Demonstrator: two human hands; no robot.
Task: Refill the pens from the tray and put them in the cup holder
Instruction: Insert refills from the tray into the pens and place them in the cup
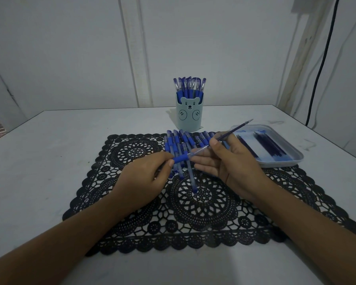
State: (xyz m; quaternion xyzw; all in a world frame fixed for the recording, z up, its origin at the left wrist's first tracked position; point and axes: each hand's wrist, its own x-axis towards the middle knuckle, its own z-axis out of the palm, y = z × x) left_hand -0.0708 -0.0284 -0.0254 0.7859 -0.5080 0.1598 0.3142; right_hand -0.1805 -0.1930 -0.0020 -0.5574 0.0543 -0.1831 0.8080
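My left hand (146, 175) pinches a blue pen barrel (180, 159) by its grip, held level above the mat. My right hand (224, 163) pinches a thin blue refill (230, 133) that slants up to the right; its lower end meets the barrel's open end. Under both hands lies a heap of several blue pens (181, 147). The pale blue bear cup holder (189, 115) stands behind the heap, full of several capped pens. A light blue tray (284, 159) at the right holds several dark refills (269, 147).
A black lace placemat (203, 212) covers the middle of the white table (49, 171). A wall rises just behind the table's far edge, and a black cable (325, 58) hangs down at the far right.
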